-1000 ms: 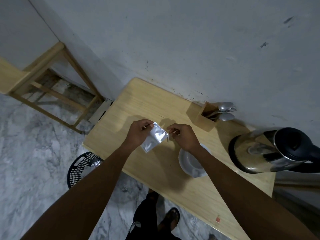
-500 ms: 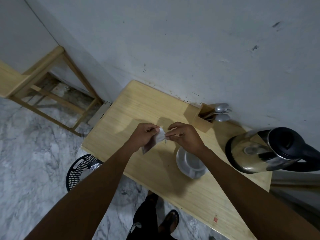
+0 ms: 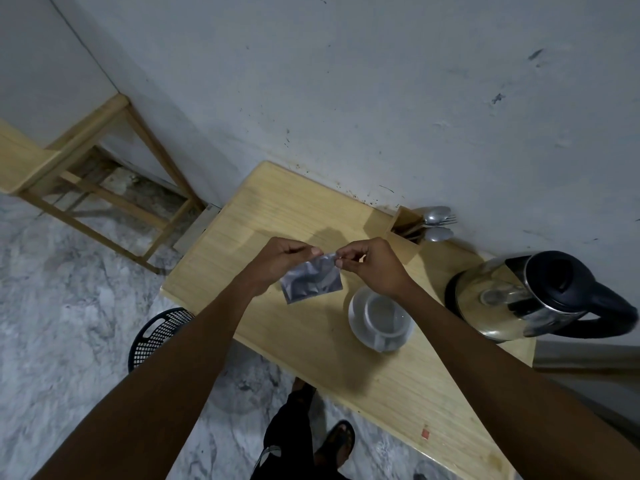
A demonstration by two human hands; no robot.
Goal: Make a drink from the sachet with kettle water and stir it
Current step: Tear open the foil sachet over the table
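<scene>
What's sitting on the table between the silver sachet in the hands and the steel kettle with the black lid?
In the head view, a white cup on a white saucer stands between the silver sachet and the steel kettle.

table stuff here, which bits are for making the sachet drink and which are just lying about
For the job:
- crumpled silver foil sachet, pinched at its top edge by both hands: left, right
- white cup on its saucer
- steel kettle with black lid
- metal spoons in wooden holder

Lying about:
- black mesh basket
- wooden stool
</scene>
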